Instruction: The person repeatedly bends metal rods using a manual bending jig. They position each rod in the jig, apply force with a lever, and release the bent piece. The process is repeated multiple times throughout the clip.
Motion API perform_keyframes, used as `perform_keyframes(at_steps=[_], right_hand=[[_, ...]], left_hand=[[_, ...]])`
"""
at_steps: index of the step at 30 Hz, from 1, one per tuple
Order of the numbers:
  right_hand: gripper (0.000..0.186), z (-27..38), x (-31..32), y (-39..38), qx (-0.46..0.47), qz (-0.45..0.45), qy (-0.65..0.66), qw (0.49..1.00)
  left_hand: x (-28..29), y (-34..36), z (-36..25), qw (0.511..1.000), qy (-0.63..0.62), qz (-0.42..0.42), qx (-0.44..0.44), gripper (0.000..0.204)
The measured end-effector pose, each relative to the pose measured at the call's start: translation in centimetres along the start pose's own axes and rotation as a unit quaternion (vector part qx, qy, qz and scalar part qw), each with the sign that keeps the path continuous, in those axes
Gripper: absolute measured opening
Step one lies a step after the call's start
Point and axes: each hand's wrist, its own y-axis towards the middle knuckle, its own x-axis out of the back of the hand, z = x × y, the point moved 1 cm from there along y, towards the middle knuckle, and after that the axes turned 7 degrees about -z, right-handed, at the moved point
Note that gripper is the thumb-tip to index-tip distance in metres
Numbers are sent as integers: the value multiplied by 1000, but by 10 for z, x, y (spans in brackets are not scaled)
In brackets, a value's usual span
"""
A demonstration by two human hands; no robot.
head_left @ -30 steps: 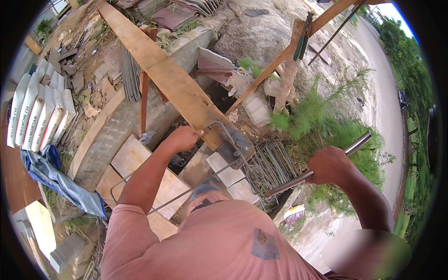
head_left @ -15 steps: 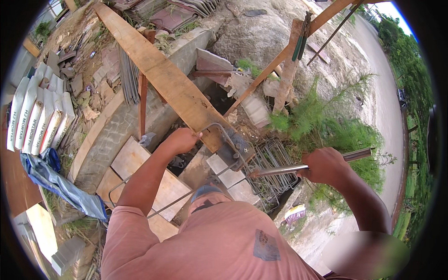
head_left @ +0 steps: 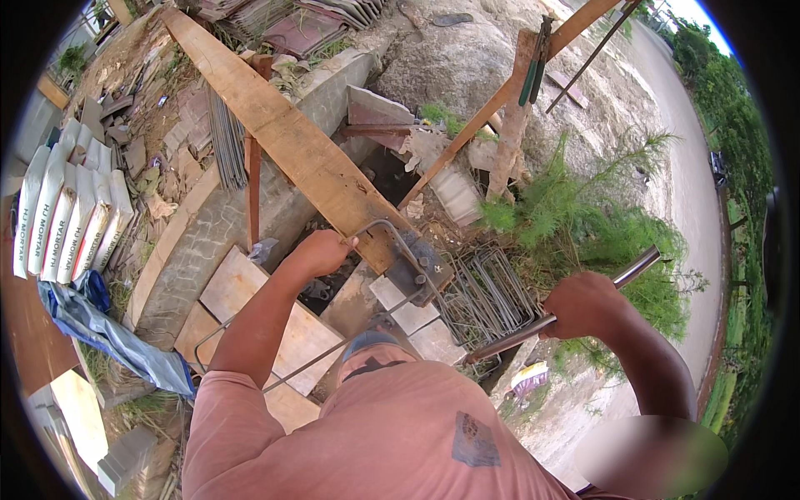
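My left hand (head_left: pixel 327 252) is closed on the end of a thin bent steel rod (head_left: pixel 398 239), at the edge of a long wooden plank (head_left: pixel 304 154). The rod curves over a dark metal plate (head_left: pixel 421 268) with upright pegs, fixed to the plank's near end. A further length of rod (head_left: pixel 312 358) runs from the plate down-left beneath my left forearm. My right hand (head_left: pixel 586 307) is wrapped round a shiny metal pipe (head_left: pixel 637 267) on the right. The pipe slants down-left, its lower end apart from the plate and beside a pile of bent steel stirrups (head_left: pixel 492 292).
Green-handled cutters (head_left: pixel 533 79) hang on a wooden post at the upper right. Mortar bags (head_left: pixel 75 212) stand at the left above a blue tarp (head_left: pixel 117 333). Pale tiles (head_left: pixel 271 321) lie below the plank. A leafy bush (head_left: pixel 600 217) grows beside my right hand.
My right hand has shifted slightly down, and the pipe has tilted more steeply. Its lower end has swung away from the plate toward me. My left hand and the rod stay nearly in place.
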Motion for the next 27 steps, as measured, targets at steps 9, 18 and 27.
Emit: perform_keyframes(at_steps=[9,18,27], right_hand=[[42,-36,-101,-15,-2,-242,333,911],[49,14,-188,27,-83,-220,424,875],[44,24,-197,50,-94,-218,443,864]], left_hand=[[-15,3,10,997,-15,-59,-54,59],[-6,3,2,999,19,-20,-16,55],[-10,4,7,999,13,-43,-27,54]])
